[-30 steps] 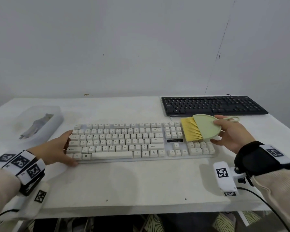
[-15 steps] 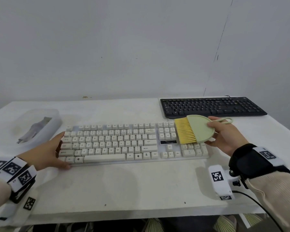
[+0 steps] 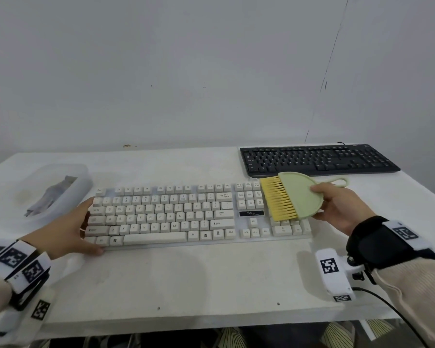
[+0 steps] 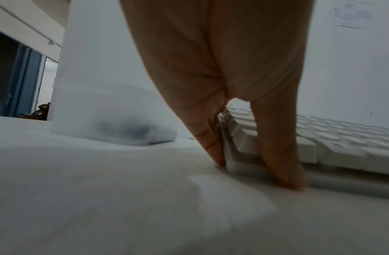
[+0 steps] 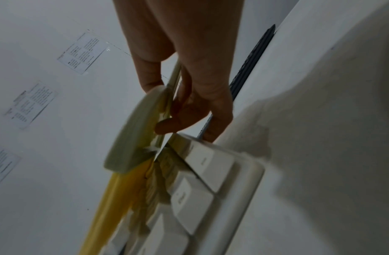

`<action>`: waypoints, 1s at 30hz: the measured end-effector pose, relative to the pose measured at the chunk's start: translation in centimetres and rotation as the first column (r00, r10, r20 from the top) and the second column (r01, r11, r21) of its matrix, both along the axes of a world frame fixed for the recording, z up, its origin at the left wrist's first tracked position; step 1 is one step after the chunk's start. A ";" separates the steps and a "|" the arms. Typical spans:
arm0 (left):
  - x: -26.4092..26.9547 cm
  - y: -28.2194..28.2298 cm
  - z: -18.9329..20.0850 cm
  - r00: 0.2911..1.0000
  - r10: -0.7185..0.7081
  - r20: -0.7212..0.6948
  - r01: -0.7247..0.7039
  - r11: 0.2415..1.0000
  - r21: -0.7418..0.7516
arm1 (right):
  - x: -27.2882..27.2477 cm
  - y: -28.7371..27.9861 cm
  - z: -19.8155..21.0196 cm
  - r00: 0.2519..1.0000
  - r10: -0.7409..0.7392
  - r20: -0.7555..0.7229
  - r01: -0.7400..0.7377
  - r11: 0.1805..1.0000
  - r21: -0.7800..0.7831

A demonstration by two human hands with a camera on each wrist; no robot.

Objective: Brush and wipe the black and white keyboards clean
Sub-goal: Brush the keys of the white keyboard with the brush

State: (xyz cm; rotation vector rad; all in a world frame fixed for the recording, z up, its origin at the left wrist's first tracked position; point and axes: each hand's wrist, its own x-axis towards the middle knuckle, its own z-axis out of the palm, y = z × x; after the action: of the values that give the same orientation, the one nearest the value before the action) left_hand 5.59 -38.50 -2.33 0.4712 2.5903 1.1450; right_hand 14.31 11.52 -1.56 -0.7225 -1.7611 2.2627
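The white keyboard lies across the middle of the table. My left hand braces its left end, with straight fingers along the side edge and the thumb at the front corner. In my right hand is a pale green brush, gripped by its flat round body. The yellow bristles lie over the number pad at the keyboard's right end, with the brush just above the keys. The black keyboard sits at the back right, untouched.
A translucent plastic box holding a grey item stands at the back left, close to my left hand. The white table ends near me at its front edge. A plain wall rises right behind the table.
The whole scene has shifted slightly left in the head view. The brush stays over the number pad, its bristles a little nearer the front. My left hand keeps its place.
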 end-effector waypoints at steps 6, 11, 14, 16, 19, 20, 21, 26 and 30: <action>0.9 0.5 1.1 0.996 0.002 -0.094 -0.002 1.000 -0.005 | 0.2 -0.3 0.2 0.999 0.033 -0.012 -0.033 0.999 0.000; 1.5 0.8 1.6 0.992 0.003 -0.125 -0.003 1.000 0.000 | 0.2 -0.4 0.7 0.999 0.037 -0.018 -0.036 0.999 0.026; 1.6 0.7 1.6 0.992 0.000 -0.123 -0.001 1.000 -0.008 | 0.2 0.0 1.5 0.999 -0.001 -0.044 0.004 0.997 0.074; 1.7 0.8 1.7 0.994 -0.014 -0.113 0.012 1.000 -0.014 | 0.2 0.7 2.0 0.995 -0.047 -0.089 0.056 0.994 0.097; 1.6 0.8 1.5 0.996 -0.011 -0.083 0.009 1.000 -0.023 | 0.6 1.9 2.7 0.978 -0.119 -0.169 0.144 0.980 0.140; 1.7 0.8 1.4 0.997 0.000 -0.077 -0.002 1.000 -0.029 | 0.9 2.3 2.9 0.972 -0.135 -0.193 0.166 0.974 0.155; 1.7 0.7 1.4 0.997 0.006 -0.075 -0.009 0.999 -0.040 | 1.1 2.7 3.1 0.966 -0.150 -0.212 0.188 0.968 0.168; 1.8 0.7 1.5 0.998 0.022 -0.052 -0.021 1.000 0.013 | 2.6 3.9 3.8 0.953 -0.149 -0.264 0.229 0.925 0.305; 2.0 0.9 1.8 0.999 0.015 -0.041 -0.013 0.998 0.054 | 2.9 3.6 3.9 0.959 -0.047 -0.280 0.155 0.913 0.378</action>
State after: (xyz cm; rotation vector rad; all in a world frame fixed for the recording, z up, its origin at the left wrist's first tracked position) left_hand 7.61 -37.58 -0.54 0.4942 2.6071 1.2242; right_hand 17.22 15.13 2.35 -0.3963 -1.9083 1.7518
